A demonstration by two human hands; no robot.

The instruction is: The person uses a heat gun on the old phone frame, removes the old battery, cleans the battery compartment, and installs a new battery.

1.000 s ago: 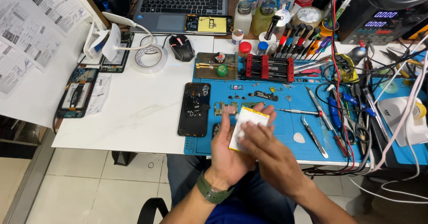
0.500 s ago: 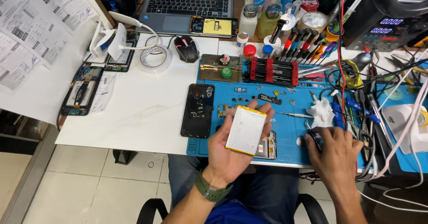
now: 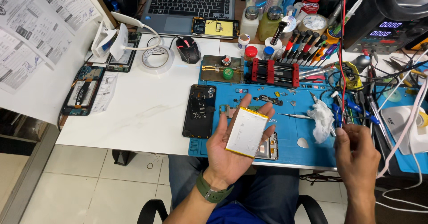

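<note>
The flat battery pack point(image 3: 246, 132), white-faced with a yellow edge, lies on the open palm of the left hand point(image 3: 227, 155), held face up over the near edge of the blue work mat point(image 3: 290, 130); the fingers point(image 3: 265, 113) cradle it from beneath, thumb along its left side. Half a second ago it sat in that palm much the same way, though the hand has tilted a little, so the pack's far end now reaches toward the small parts on the mat. The right hand point(image 3: 356, 155) has changed more: it was then down on the mat beside the crumpled white tissue point(image 3: 322, 119), and now it is lifted off to the right of it, near the tangle of tools and cables point(image 3: 352, 103). Its fingertips are pinched together (around something thin, perhaps, but too small to make out), so what they hold cannot be told.

A dark opened phone body point(image 3: 199, 111) lies on the white surface point(image 3: 133, 108) just left of the pack, overlapping the mat's left edge. Under the pack a grey metal frame point(image 3: 268, 146) shows only at its right side, the rest hidden by the battery. A slim screwdriver point(image 3: 294, 116) lies between pack and tissue. The person's right forearm is cut off at the bottom, and the power supply point(image 3: 383, 30) at far right is half covered by wires.
</note>
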